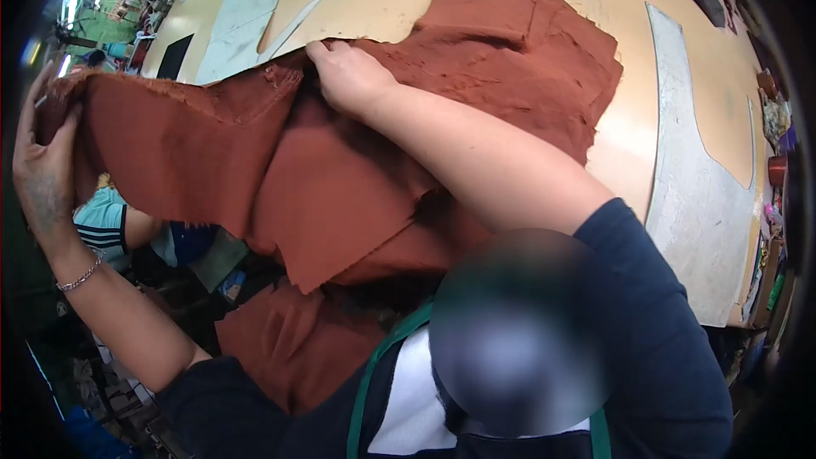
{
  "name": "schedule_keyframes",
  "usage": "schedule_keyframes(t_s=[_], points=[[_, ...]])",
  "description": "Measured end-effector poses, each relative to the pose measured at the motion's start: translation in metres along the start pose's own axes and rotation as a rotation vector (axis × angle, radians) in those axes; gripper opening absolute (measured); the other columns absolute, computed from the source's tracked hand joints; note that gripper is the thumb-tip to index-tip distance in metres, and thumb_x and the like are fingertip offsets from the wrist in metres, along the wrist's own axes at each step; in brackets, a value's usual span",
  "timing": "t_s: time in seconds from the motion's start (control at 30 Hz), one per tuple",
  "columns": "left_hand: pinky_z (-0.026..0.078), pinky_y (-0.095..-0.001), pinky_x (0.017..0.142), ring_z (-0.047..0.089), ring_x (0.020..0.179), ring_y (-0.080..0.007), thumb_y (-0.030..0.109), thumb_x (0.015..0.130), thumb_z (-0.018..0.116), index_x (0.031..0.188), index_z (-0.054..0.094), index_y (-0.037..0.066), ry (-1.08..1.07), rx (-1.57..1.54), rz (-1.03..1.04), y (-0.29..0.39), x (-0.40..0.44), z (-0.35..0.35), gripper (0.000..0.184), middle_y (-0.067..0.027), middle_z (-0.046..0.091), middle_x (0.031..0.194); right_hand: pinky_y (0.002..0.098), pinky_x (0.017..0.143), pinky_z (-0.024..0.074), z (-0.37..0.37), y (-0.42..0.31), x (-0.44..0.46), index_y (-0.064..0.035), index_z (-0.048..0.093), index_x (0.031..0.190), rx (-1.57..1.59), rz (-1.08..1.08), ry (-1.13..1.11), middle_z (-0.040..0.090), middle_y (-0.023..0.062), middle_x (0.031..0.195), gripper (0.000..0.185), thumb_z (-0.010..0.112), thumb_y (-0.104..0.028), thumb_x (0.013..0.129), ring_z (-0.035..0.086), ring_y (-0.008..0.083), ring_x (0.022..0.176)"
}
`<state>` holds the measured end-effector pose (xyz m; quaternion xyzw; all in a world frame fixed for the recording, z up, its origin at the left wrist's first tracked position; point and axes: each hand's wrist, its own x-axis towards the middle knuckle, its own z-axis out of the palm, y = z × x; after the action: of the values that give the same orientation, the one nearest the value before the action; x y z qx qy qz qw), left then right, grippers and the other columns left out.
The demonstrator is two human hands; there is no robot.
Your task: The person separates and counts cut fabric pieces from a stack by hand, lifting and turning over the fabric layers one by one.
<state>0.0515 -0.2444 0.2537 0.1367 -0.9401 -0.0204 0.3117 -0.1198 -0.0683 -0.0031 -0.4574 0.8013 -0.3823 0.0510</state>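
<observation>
Rust-brown cloth [336, 174] stretches between our two hands at a worktable [374, 4], its far part lying rumpled on the tabletop and its near folds hanging past the edge. Our left hand [44, 174], a chain bracelet [81, 272] at the wrist, holds the frayed outer end between thumb and fingers, well out to the side; our right hand [353, 78] is clamped on a gathered fold nearer the middle, the two well apart. By our reading, the handling is partway along: the cloth is raised and partly drawn out, while creases remain across the tabletop portion and the nearer layers overlap, neither flat nor squared. A pale cut-out piece [693, 183] lies to our right, with another pale panel [246, 13] beyond the cloth to the left. Much escapes us. Several fingertips are hidden behind fabric, and the folds conceal how many layers we hold. We cannot tell whether the rust-brown material below [293, 340] belongs to the same length. A blurred disc [518, 331] covers part of our torso, the cloth screens most of a person in a striped light-blue sleeve [100, 217], and the lens's dark rim crops the cluttered surroundings.
</observation>
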Motion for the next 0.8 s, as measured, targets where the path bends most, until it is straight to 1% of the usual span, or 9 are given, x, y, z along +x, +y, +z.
schedule_keyframes(t_s=[0.13, 0.17, 0.3, 0.4, 0.43, 0.6, 0.63, 0.73, 0.8], points=[[0.042, -0.0257, 0.089, 0.055, 0.104, -0.0130, -0.001, 0.080, 0.060, 0.121, 0.051, 0.006, 0.024, 0.046, -0.071, -0.046, 0.003, 0.000, 0.043, -0.0064, 0.059, 0.112, 0.0418, 0.073, 0.0499, 0.018, 0.020, -0.002, -0.0034, 0.047, 0.113, -0.011, -0.110, -0.078, 0.055, 0.0220, 0.100, 0.032, 0.039, -0.011, 0.084, 0.059, 0.0334, 0.089], [0.043, -0.0270, 0.088, 0.056, 0.104, -0.0146, 0.007, 0.079, 0.063, 0.121, 0.053, 0.010, 0.059, 0.069, -0.050, -0.076, 0.010, 0.001, 0.043, -0.0070, 0.060, 0.112, 0.0407, 0.071, 0.0505, 0.027, 0.026, 0.000, -0.0041, 0.045, 0.122, -0.041, -0.139, -0.047, 0.055, 0.0205, 0.100, 0.039, 0.041, -0.010, 0.083, 0.059, 0.0327, 0.088], [0.037, -0.0303, 0.095, 0.048, 0.114, -0.0204, 0.017, 0.080, 0.062, 0.122, 0.049, 0.007, 0.043, 0.438, -0.116, -0.092, 0.028, 0.017, 0.046, -0.0112, 0.052, 0.122, 0.0384, 0.070, 0.0503, 0.025, 0.023, -0.011, -0.0050, 0.040, 0.129, -0.232, -0.150, -0.055, 0.056, 0.0156, 0.093, 0.048, 0.042, -0.009, 0.082, 0.060, 0.0307, 0.080], [0.044, -0.0317, 0.085, 0.058, 0.102, -0.0210, 0.023, 0.078, 0.064, 0.120, 0.053, 0.023, 0.119, 0.518, 0.037, -0.128, 0.051, 0.018, 0.044, -0.0092, 0.061, 0.111, 0.0388, 0.068, 0.0506, 0.027, 0.027, -0.020, -0.0033, 0.041, 0.128, -0.249, -0.196, -0.001, 0.055, 0.0169, 0.093, 0.046, 0.042, -0.009, 0.083, 0.059, 0.0311, 0.081], [0.044, -0.0322, 0.085, 0.058, 0.102, -0.0224, 0.024, 0.078, 0.064, 0.120, 0.053, 0.023, 0.112, 0.523, 0.054, -0.139, 0.058, 0.019, 0.044, -0.0096, 0.060, 0.110, 0.0390, 0.068, 0.0505, 0.019, 0.022, -0.021, -0.0022, 0.040, 0.128, -0.251, -0.166, -0.066, 0.055, 0.0170, 0.092, 0.044, 0.041, -0.009, 0.084, 0.059, 0.0312, 0.081], [0.045, -0.0349, 0.083, 0.057, 0.101, -0.0279, 0.029, 0.076, 0.064, 0.119, 0.053, 0.023, 0.109, 0.555, 0.075, -0.158, 0.101, 0.033, 0.044, -0.0123, 0.060, 0.110, 0.0394, 0.068, 0.0502, 0.019, 0.032, -0.027, -0.0017, 0.055, 0.101, -0.196, -0.318, -0.027, 0.054, 0.0140, 0.088, 0.026, 0.047, -0.010, 0.078, 0.059, 0.0300, 0.079], [0.046, -0.0358, 0.081, 0.058, 0.098, -0.0284, 0.029, 0.077, 0.063, 0.118, 0.053, 0.022, 0.145, 0.539, 0.202, -0.153, 0.110, 0.038, 0.043, -0.0126, 0.061, 0.107, 0.0394, 0.068, 0.0502, 0.019, 0.034, -0.027, -0.0019, 0.058, 0.094, -0.174, -0.354, -0.047, 0.054, 0.0133, 0.088, 0.021, 0.048, -0.010, 0.077, 0.059, 0.0297, 0.078], [0.046, -0.0361, 0.080, 0.059, 0.096, -0.0304, 0.028, 0.077, 0.061, 0.119, 0.052, 0.021, 0.083, 0.718, 0.016, -0.116, 0.112, 0.054, 0.044, -0.0135, 0.062, 0.104, 0.0394, 0.066, 0.0510, 0.020, 0.036, -0.026, -0.0048, 0.061, 0.080, -0.139, -0.418, -0.031, 0.056, 0.0136, 0.087, 0.015, 0.050, -0.015, 0.075, 0.061, 0.0308, 0.078], [0.047, -0.0379, 0.079, 0.059, 0.094, -0.0331, 0.028, 0.076, 0.060, 0.119, 0.052, 0.020, 0.058, 0.704, -0.029, -0.137, 0.122, 0.060, 0.044, -0.0154, 0.062, 0.102, 0.0395, 0.065, 0.0505, 0.018, 0.035, -0.027, -0.0077, 0.062, 0.079, -0.155, -0.445, -0.079, 0.057, 0.0120, 0.087, 0.014, 0.050, -0.015, 0.075, 0.061, 0.0299, 0.077]])
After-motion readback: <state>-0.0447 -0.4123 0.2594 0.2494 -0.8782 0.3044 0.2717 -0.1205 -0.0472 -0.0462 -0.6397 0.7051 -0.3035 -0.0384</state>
